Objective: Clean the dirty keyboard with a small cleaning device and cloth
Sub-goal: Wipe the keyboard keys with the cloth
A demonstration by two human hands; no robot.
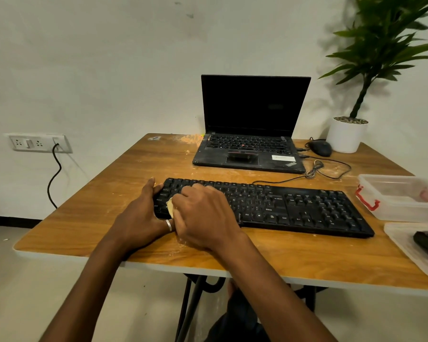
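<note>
Pale dust (183,241) is scattered over the brown wooden surface (84,218) around the work. At its near left part, the fingers (199,190) of the right hand (203,215) are bent over a pale yellow cloth (170,206) and press it on the left keys of the black full-size plastic keyboard (294,208). Only a small corner of the cloth shows.

The left hand (143,213) grips the left end of the keyboard, with the thumb at the far edge and one ringed finger curled by the near edge.

I judge that the risk comes mostly from pressure. A hard wipe may catch the edge of a keycap and lift it, or push dirt down between the keys instead of taking it away. If the left hand loosens, the keyboard may slide to the right and pull its thin black cable (314,169), which seems to run to the open black laptop (250,144) farther back. It may also knock the clear plastic box with red clips (400,198) just beside its right end.
</note>
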